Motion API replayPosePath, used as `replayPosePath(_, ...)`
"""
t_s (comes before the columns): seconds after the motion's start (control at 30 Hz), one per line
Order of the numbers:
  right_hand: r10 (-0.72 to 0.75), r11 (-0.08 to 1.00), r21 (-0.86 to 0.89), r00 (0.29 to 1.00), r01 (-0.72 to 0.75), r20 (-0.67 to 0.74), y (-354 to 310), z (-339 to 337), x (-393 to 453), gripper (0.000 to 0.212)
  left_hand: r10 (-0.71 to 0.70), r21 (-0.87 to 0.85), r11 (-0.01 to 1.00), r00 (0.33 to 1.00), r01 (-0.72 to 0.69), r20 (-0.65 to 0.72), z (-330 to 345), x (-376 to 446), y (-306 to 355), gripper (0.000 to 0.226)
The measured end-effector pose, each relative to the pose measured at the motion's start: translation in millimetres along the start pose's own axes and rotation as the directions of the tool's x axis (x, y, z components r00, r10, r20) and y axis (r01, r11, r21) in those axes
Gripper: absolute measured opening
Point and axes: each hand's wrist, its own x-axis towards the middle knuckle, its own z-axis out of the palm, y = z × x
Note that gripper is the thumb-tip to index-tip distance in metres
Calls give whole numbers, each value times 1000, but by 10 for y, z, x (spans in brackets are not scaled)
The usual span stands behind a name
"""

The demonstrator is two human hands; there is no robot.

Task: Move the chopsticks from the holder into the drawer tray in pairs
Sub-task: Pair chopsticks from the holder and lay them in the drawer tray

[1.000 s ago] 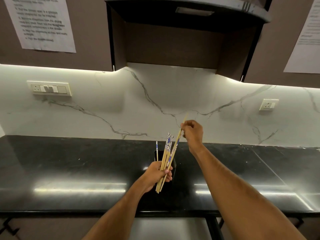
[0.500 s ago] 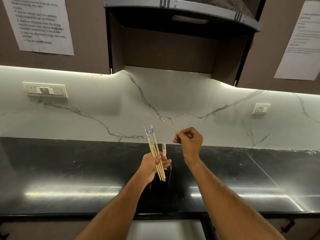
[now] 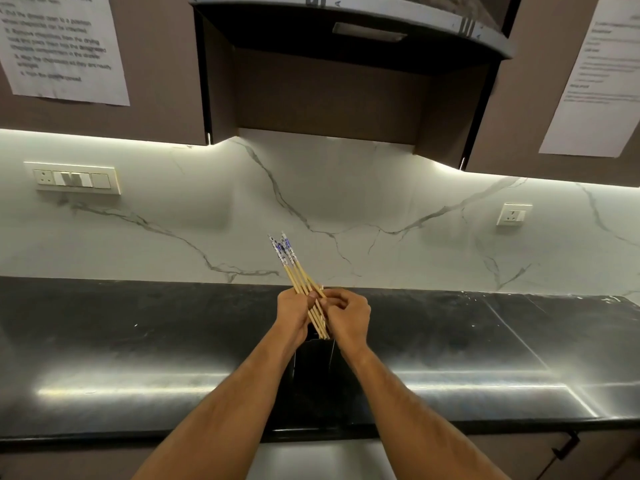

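**Inspector A:** Count first. Two hands, both raised over the black countertop point(image 3: 138, 341). One bundle of chopsticks point(image 3: 301, 285). I make out about four or five sticks, but they overlap too closely for a firm figure.

**Inspector B:** Agreed. One dark holder point(image 3: 313, 362) stands on the countertop directly beneath the hands, between the two forearms. A pale tip shows just behind the hands; I cannot tell what it belongs to.

**Inspector A:** Grip state. The left hand point(image 3: 292, 315) has fingers and thumb wrapped round the lower part of the bundle. The right hand point(image 3: 348, 318) is curled against the same bundle from the other side, fingertips on the sticks.

**Inspector B:** Position of the item — the bundle is above the holder, clear of it, tilted with its upper ends leaning left and away towards the marble backsplash point(image 3: 381, 209).

**Inspector A:** Appearance. Slim pale wooden shafts; the upper ends carry a white band with blue patterning. The lower ends sit roughly level just below the hands.

**Inspector B:** Surroundings: two wall sockets — a switch panel point(image 3: 74, 178) at left, a single outlet point(image 3: 513, 214) at right. Two printed sheets point(image 3: 62, 46) on the upper cabinets; one range hood point(image 3: 346, 26) between them.
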Motion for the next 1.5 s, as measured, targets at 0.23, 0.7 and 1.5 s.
replayPosePath(0.23,92,980,-190,984,-62,155,127,27,32,10,-7,21,1000,1000,7,-3,1,16,-19,26)
replayPosePath(0.7,-6,981,171,873,-88,488,-114,-282,641,90,-263,371,925,843,82,469,-313,-36,-338,27)
replayPosePath(1.5,-70,982,187,911,-8,406,146,-324,618,62,-265,433,901,814,18,517,-388,82,-487,27)
